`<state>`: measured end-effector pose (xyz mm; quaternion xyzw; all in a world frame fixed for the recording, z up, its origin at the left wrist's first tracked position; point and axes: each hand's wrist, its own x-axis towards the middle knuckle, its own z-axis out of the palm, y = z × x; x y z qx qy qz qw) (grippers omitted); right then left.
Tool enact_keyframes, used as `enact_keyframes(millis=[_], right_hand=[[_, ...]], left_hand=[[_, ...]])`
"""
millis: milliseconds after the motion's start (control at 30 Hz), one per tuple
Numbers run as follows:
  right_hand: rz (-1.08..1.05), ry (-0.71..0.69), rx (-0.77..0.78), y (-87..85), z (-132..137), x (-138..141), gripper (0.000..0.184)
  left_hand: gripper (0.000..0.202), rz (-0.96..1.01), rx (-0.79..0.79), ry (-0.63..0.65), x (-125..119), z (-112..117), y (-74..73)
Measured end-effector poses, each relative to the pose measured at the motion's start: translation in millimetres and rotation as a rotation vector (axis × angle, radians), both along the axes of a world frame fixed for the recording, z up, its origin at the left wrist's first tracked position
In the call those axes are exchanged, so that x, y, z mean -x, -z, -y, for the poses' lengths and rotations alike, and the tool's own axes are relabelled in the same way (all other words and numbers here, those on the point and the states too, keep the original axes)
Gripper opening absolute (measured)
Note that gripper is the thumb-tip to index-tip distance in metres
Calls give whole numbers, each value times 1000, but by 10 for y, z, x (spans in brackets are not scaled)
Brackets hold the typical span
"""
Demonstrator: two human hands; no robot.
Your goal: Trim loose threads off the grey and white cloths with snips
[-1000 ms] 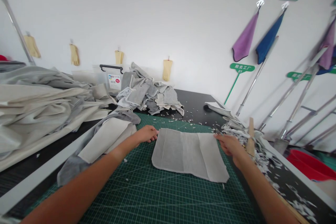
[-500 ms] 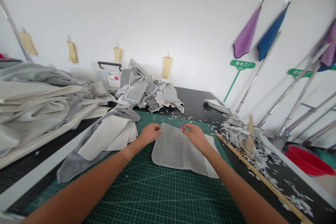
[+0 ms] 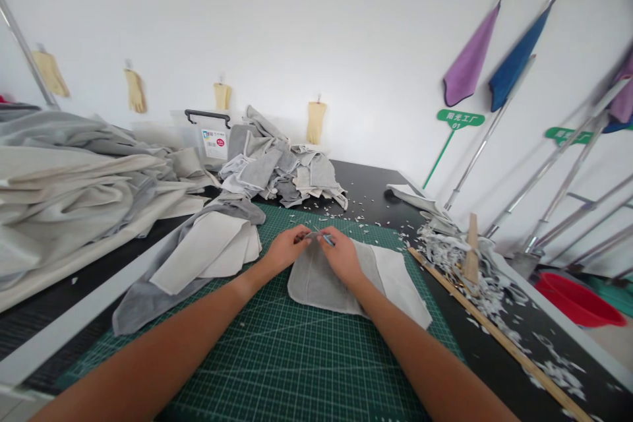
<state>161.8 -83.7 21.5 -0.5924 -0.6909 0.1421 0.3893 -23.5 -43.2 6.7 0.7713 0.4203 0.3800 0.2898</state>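
Note:
A grey cloth [image 3: 324, 283] with rounded corners lies flat on the green cutting mat [image 3: 277, 356]. My left hand [image 3: 289, 245] pinches its far left corner and raises it slightly off the mat. Close beside it, my right hand [image 3: 340, 254] is closed on small blue thread snips [image 3: 327, 239], whose thin tips point at the cloth's edge near the left fingers. Whether the blades touch the fabric cannot be made out. A paler off-white piece [image 3: 403, 280] shows from under the grey cloth on its right side.
Folded grey and white cloths [image 3: 198, 254] lie left of the mat. Behind are a heap of cut pieces [image 3: 277, 161] and a large fabric pile [image 3: 74, 191]. Shredded scraps [image 3: 489, 283] and a long wooden strip [image 3: 494, 330] line the right; a red basin [image 3: 578, 300] stands beyond.
My right hand has moved left with the thread snips, from the cloth's far edge to right beside my left hand. The left hand still holds the corner. More of the off-white piece shows.

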Motion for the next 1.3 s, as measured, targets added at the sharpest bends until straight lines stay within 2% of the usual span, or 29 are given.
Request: enact_keyframes(millis=[200, 567, 767, 1300], right_hand=[[1, -17, -9, -9, -3, -2, 20], [51, 13, -1, -63, 65, 13, 35], [108, 19, 5, -77, 102, 39, 35], [158, 8, 6, -138, 186, 68, 43]], left_hand=[[23, 55, -60, 33, -13, 37, -62], [27, 142, -3, 73, 10, -24, -39], [30, 122, -7, 66, 17, 7, -82], [27, 138, -36, 66, 24, -6, -80]])
